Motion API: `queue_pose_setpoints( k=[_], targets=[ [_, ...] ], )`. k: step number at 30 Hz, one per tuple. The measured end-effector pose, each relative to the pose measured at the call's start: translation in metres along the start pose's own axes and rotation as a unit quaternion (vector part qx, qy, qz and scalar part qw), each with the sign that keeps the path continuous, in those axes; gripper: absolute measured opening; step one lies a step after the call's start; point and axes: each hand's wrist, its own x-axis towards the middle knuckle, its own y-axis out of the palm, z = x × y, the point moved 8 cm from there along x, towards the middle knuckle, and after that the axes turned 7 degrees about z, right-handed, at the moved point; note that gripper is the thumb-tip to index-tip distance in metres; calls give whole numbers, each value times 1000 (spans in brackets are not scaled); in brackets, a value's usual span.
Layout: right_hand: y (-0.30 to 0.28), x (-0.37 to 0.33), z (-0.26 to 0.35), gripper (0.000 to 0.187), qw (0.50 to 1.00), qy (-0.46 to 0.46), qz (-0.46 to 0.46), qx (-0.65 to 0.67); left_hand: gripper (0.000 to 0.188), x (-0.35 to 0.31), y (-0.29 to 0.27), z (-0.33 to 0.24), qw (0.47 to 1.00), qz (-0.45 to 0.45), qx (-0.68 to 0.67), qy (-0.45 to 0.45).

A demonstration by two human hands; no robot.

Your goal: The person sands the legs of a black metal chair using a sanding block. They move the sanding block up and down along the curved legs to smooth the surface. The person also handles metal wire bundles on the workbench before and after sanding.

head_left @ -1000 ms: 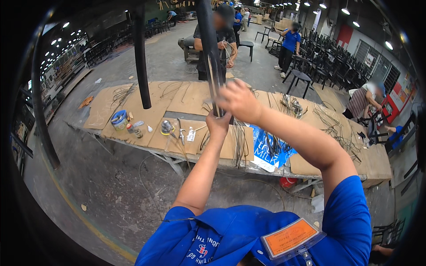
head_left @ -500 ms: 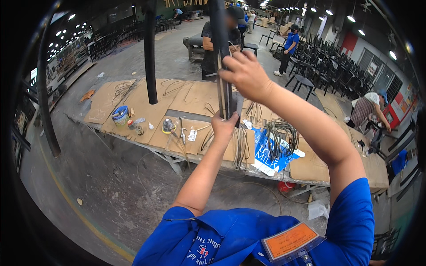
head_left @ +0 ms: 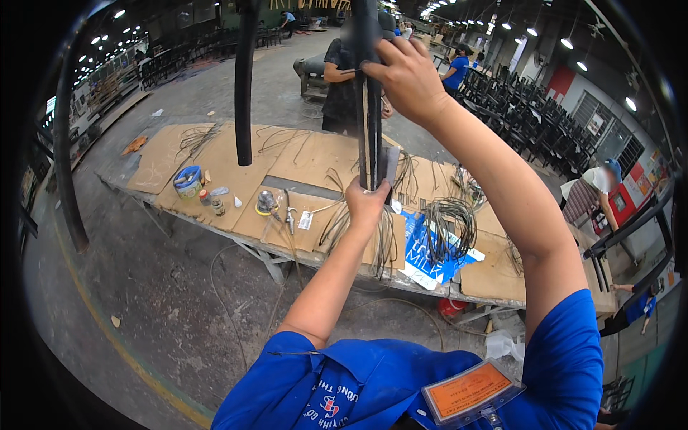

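Observation:
A long dark post stands nearly upright in front of me, with a narrow lighter strip running down its length. My left hand is wrapped round its lower end, above the table edge. Higher up, my right hand is closed against the post's right side, fingers bent and fingertips pressed to it. Whatever is between those fingertips is hidden. Below the post, bundles of thin grey-brown cords lie on the table, some across a blue and white printed sheet.
Cardboard covers the long table. On it are a blue-rimmed tub, small jars and a hose-fed tool. Another dark post hangs at left. A person in black stands across the table; stacked chairs fill the far right.
My right hand has moved up along the post, while my left hand stays round its lower end. The view has shifted slightly.

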Motion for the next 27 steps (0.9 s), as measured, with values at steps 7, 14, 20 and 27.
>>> queue_pose_setpoints(
  k=[7,14,20,27],
  targets=[
    [1,-54,68,12,989,-72,69,105,20,8,-8,6,998,10,-64,3],
    [3,-11,27,16,998,-17,11,61,20,7,-20,-1,1000,4,11,3],
    [16,-82,99,21,976,-38,105,188,19,12,-25,5,995,40,-88,-10],
    [9,-110,63,14,660,314,86,677,20,33,-46,7,999,43,0,23]
  ],
)
